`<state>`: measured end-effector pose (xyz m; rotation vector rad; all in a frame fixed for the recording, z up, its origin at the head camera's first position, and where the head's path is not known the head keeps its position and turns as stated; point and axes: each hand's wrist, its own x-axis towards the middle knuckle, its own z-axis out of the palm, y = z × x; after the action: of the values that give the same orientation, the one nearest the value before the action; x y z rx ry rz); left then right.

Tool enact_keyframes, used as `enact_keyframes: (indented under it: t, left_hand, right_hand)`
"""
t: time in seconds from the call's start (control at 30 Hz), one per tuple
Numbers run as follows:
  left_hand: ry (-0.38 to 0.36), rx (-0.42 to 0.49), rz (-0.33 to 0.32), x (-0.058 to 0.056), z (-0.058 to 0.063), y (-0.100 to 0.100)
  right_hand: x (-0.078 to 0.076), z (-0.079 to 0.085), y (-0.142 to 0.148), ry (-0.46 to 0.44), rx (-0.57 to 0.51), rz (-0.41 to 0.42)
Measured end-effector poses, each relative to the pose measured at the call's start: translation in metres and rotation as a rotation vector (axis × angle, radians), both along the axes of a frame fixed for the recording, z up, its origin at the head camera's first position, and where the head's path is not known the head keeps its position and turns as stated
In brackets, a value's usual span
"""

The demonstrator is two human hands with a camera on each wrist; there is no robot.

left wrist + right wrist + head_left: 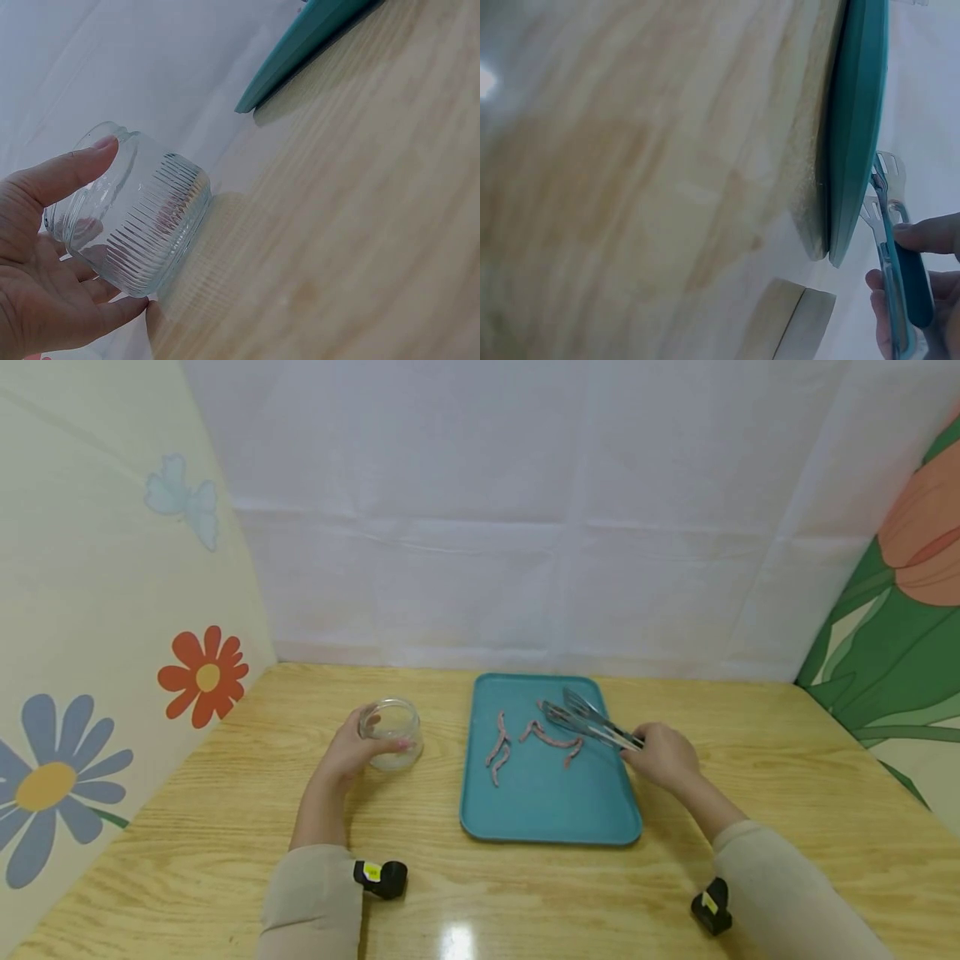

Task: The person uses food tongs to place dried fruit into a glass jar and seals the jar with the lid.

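Note:
My left hand (351, 750) grips a clear glass jar (401, 737) around its side, thumb near the rim. The jar stands upright on the table, its mouth uncovered; the left wrist view shows ribbed walls on the jar (150, 225). My right hand (663, 756) holds metal tongs (588, 720) by the handles, their slotted heads apart over a teal tray (551, 810). Several thin, pinkish, worm-like pieces (501, 739) lie on the tray. One piece end shows at the tongs' tips; I cannot tell whether it is pinched.
A wooden table (427, 877) carries the tray and jar, with the tray to the jar's right. Behind hangs a white cloth (465, 527). Flower-patterned panels stand at both sides, a red flower (206, 677) on the left one.

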<state>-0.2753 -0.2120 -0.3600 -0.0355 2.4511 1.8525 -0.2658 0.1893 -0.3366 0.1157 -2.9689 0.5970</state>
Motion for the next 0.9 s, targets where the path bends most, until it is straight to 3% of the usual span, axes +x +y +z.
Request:
enact_keyframes:
  t: [0.33, 0.67, 0.9]
  left_hand:
    - [0.022, -0.002, -0.009, 0.002, 0.002, 0.001]
    - [0.0, 0.006, -0.011, -0.001, 0.0, -0.001]
    - [-0.006, 0.017, -0.008, -0.001, 0.0, -0.001]
  right_hand:
    - [0.003, 0.001, -0.003, 0.03, 0.025, 0.026]
    - [0.006, 0.003, -0.008, 0.03, 0.094, 0.024]
    - [0.009, 0.003, -0.011, 0.04, 0.086, 0.057]
